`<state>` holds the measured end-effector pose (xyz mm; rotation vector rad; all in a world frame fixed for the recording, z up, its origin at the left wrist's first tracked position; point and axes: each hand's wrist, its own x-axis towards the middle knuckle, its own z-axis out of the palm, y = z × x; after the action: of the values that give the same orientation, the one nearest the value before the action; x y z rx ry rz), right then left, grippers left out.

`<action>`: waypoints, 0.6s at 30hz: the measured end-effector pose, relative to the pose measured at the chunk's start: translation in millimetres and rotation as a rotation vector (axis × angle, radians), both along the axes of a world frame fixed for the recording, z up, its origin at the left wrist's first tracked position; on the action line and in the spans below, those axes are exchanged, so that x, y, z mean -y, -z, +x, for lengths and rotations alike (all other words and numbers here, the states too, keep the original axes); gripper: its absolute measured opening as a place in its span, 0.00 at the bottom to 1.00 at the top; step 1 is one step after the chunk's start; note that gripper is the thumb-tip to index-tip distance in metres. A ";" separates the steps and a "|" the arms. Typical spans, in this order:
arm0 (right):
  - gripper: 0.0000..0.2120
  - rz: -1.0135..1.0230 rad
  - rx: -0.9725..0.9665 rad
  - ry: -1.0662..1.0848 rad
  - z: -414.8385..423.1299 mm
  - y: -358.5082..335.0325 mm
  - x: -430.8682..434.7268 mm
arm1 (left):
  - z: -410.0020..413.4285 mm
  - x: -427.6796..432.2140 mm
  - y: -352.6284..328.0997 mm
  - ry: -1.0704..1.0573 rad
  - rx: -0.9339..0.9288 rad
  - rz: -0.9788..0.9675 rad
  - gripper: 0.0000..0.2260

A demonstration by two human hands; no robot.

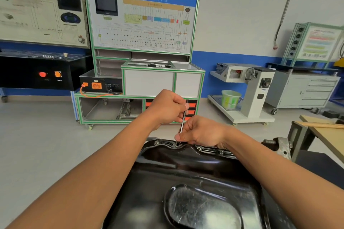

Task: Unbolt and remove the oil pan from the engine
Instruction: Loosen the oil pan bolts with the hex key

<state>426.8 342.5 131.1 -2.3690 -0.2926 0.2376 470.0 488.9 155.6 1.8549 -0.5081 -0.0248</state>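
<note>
The black oil pan (186, 171) lies domed side up right below the person. At its far flange a thin black key (183, 118) stands in one bolt (177, 145). The left hand (167, 106) is curled round the key's top and the right hand (201, 132) pinches the shaft just above the flange. Neighbouring bolts (198, 148) along that flange sit in place (the pan's near rim is out of sight), so I'd judge the unbolting barely begun and the lift-off far away.

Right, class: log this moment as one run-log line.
step: unbolting oil pan | left hand: grips tool top | right hand: pinches tool low | tool tip: on far-flange bolt | neighbouring bolts: in place
</note>
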 end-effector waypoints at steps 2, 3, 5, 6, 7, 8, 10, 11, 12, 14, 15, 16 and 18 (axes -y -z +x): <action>0.28 -0.017 0.005 0.010 0.3 -0.5 -0.7 | 1.5 -1.0 1.6 -0.006 -0.007 -0.002 0.08; 0.27 -0.035 0.010 0.014 0.2 -1.5 -2.0 | 3.1 -2.0 2.6 -0.009 -0.011 -0.001 0.08; 0.25 -0.087 0.025 0.010 0.2 -4.6 -5.8 | 5.8 -3.9 3.6 -0.029 -0.033 -0.007 0.05; 0.24 -0.116 0.031 0.007 0.6 -6.4 -7.5 | 6.4 -5.1 3.3 -0.033 -0.053 -0.018 0.02; 0.24 -0.143 0.036 0.007 0.9 -8.1 -9.2 | 6.7 -6.2 3.1 -0.029 -0.071 -0.029 0.03; 0.24 -0.170 0.037 0.009 0.8 -10.0 -10.6 | 7.4 -6.8 3.2 -0.017 -0.089 -0.039 0.05; 0.23 -0.228 0.029 0.009 0.8 -13.7 -12.6 | 8.1 -6.7 2.2 0.023 -0.105 -0.035 0.08; 0.23 -0.258 0.023 0.004 0.9 -15.7 -13.7 | 8.4 -7.1 1.5 0.035 -0.110 -0.034 0.08; 0.22 -0.288 0.020 -0.007 1.3 -17.9 -15.4 | 9.1 -9.1 1.2 0.037 -0.126 -0.047 0.09; 0.21 -0.350 0.030 -0.041 3.8 -21.4 -21.5 | 10.5 -21.6 5.1 0.011 -0.199 -0.125 0.07; 0.20 -0.381 0.039 -0.062 5.3 -22.8 -25.7 | 10.0 -33.2 11.2 -0.017 -0.250 -0.187 0.06; 0.18 -0.402 0.036 -0.081 6.6 -23.8 -30.2 | 8.2 -48.0 20.4 -0.046 -0.304 -0.255 0.05; 0.12 -0.409 -0.027 -0.107 9.5 -25.4 -37.9 | -1.0 -80.2 43.7 -0.084 -0.392 -0.345 0.03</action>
<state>436.2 380.4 156.6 -2.7525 -0.3890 0.4133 469.0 569.1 111.9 1.4822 -0.1483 -0.2263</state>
